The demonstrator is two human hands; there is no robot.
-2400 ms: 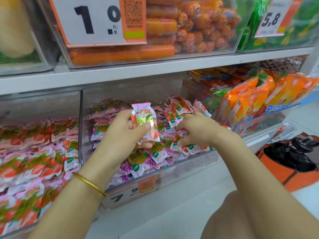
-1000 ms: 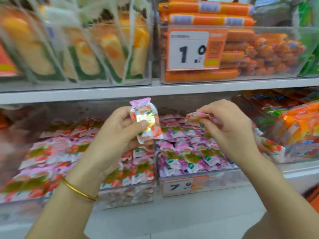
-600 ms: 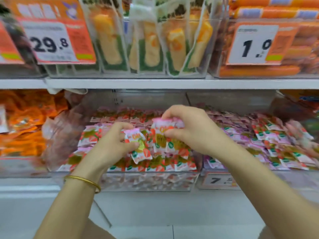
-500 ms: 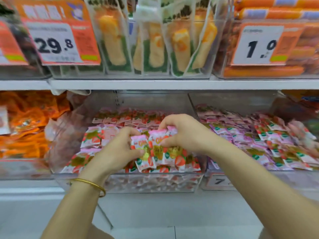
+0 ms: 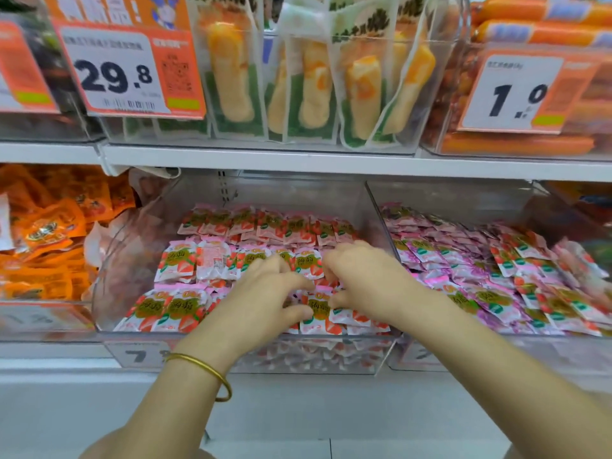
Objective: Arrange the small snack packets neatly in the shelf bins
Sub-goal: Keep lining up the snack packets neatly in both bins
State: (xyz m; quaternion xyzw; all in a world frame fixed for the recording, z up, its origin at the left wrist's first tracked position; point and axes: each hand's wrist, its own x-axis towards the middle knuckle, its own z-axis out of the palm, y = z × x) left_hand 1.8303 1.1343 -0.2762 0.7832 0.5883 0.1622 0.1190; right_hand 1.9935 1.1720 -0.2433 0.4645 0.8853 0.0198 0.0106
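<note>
Left hand [image 5: 265, 303] and right hand [image 5: 367, 279] pressing down, fingers spread and curled, onto front-row strawberry packets [image 5: 319, 309] at frame centre; whether either is pinching a packet, cannot tell. Both working inside middle clear bin [image 5: 331, 356]. Rows toward back of bin lying fairly even; one packet [image 5: 213, 260] left of centre showing its pale back, probably needing flipping. Purple packets [image 5: 480, 276] in right-hand bin lying looser, likely remaining work.

An orange price tag [image 5: 126, 66] on the upper-shelf clear bin reads "29.8". A second price tag [image 5: 516, 92] on the sausage bin at right reads "1.0". The label [image 5: 140, 354] on the middle lower bin's front shows "7"; the rest is hidden. Packet print is too small to read.
</note>
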